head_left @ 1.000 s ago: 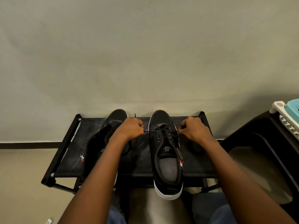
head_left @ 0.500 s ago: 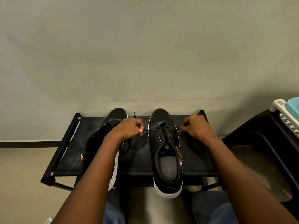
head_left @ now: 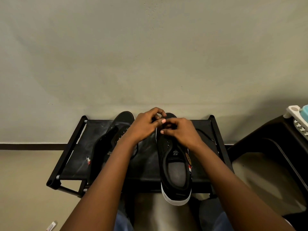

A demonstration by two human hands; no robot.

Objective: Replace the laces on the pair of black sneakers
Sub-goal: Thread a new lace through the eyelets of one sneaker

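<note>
Fingers of both hands pinch the lace (head_left: 206, 136) over the "S"-tongued right sneaker (head_left: 175, 164).

hands (head_left: 164, 129) now together over toe

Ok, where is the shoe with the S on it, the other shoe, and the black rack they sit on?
Shoe with the S (head_left: 176, 174): head view, on its grey insole.
Other shoe (head_left: 124, 117): head view, on its toe.
Black rack (head_left: 75, 140): head view, on its left frame bar.
</note>
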